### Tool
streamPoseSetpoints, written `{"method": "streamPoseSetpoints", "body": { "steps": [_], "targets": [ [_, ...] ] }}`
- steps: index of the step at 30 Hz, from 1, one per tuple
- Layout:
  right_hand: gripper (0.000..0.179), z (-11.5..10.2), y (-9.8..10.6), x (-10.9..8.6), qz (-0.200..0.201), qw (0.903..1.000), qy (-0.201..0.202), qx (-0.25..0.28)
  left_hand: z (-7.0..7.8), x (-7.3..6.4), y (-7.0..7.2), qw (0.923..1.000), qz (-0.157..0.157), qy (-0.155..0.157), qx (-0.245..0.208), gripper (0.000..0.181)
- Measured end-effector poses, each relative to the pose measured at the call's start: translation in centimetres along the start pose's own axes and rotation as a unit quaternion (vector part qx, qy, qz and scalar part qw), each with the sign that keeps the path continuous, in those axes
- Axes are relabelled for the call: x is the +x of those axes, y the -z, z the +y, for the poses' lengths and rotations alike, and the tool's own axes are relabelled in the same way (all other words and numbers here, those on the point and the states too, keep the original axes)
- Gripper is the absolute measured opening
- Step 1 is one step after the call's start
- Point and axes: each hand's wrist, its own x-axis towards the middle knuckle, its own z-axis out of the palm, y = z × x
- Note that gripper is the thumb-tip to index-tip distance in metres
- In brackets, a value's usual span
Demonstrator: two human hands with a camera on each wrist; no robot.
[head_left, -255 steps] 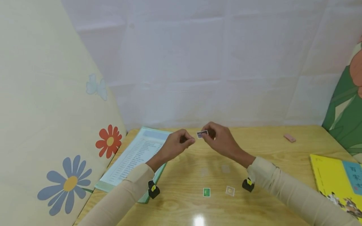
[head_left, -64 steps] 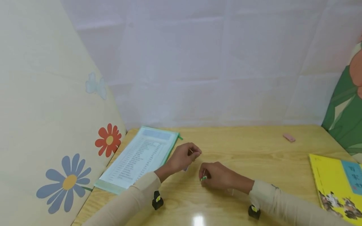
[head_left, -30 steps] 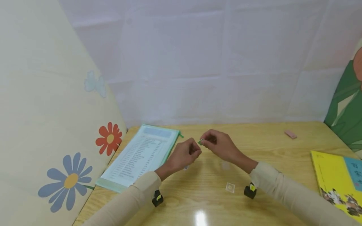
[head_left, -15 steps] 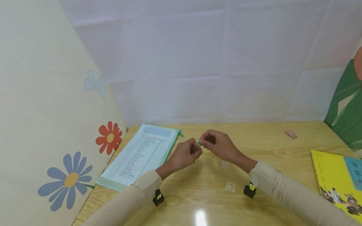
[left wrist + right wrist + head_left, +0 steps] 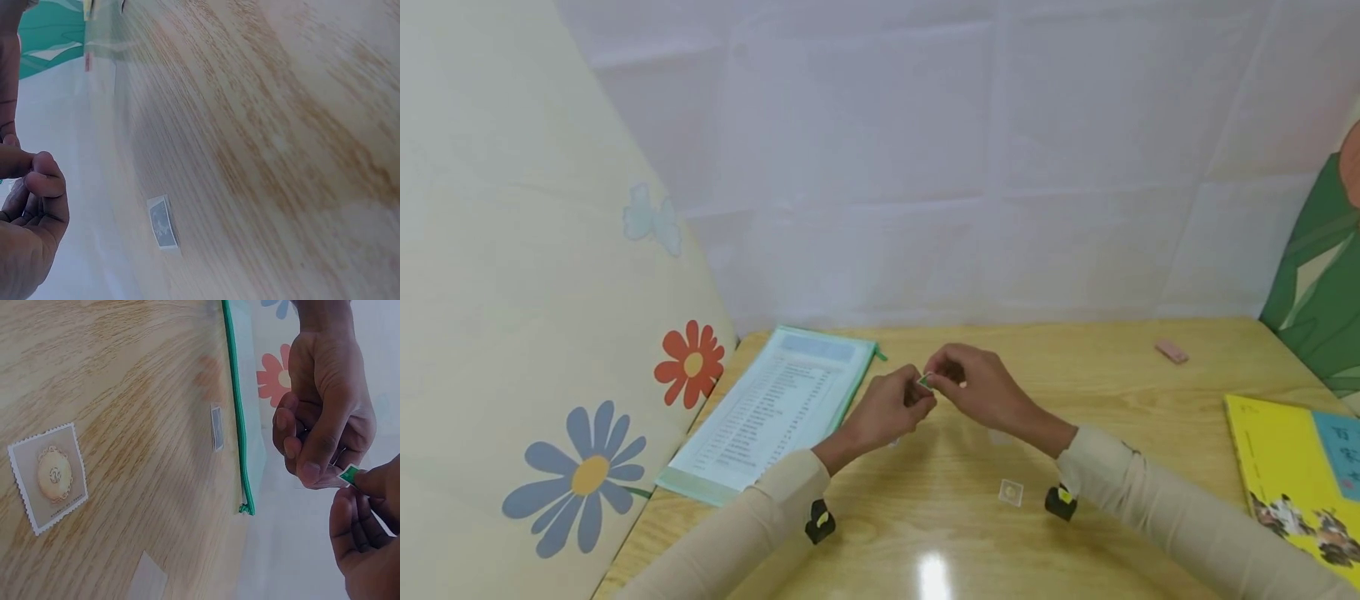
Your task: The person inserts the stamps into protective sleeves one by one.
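Note:
My right hand pinches a small green postage stamp between thumb and fingertip. The stamp's edge is against the fingertips of my left hand. Thumb and curled fingers of that left hand pinch what looks like a small clear sleeve; it is barely visible. A beige stamp with a round motif lies on the table, and beyond it a small translucent piece. Under the left hand lies a dark stamp with a clear margin around it.
A pale green zip folder with a printed list lies at the left of the wooden table. At the right are a yellow book and a small pink block. White cloth hangs behind.
The dark stamp, earlier in my right hand, now lies under the left. My right hand picked the green stamp off the table, raised it and brought it against the left fingertips.

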Motion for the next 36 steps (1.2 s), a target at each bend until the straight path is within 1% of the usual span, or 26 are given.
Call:
{"method": "streamPoseSetpoints", "body": {
  "steps": [8, 15, 19, 23, 27, 36],
  "targets": [
    [0.005, 0.2, -0.2, -0.2, 0.017, 0.9993, 0.026, -0.023, -0.1, 0.0, -0.2, 1.0, 0.0, 0.001, -0.004, 0.01],
    [0.006, 0.5, -0.2, -0.2, 0.009, 0.9975, 0.054, -0.043, 0.1, 0.1, -0.2, 0.9999, 0.0, 0.005, -0.011, 0.013],
    [0.006, 0.7, 0.0, -0.1, 0.006, 0.9972, 0.057, -0.048, 0.2, 0.2, -0.2, 0.9999, 0.001, -0.001, -0.013, 0.012],
    [0.006, 0.8, 0.3, 0.1, -0.002, 0.9964, 0.06, -0.06, 0.1, 0.2, -0.1, 0.9999, 0.008, -0.001, -0.012, 0.011],
    [0.005, 0.6, 0.6, 0.1, -0.012, 0.9966, 0.053, -0.062, -0.1, 0.2, -0.1, 0.9998, 0.013, 0.003, -0.013, 0.011],
    [0.004, 0.5, 1.0, 0.3, -0.036, 0.9968, 0.042, -0.057, 0.1, 0.2, 0.0, 0.9997, 0.01, -0.004, -0.021, 0.012]
  ]
}}
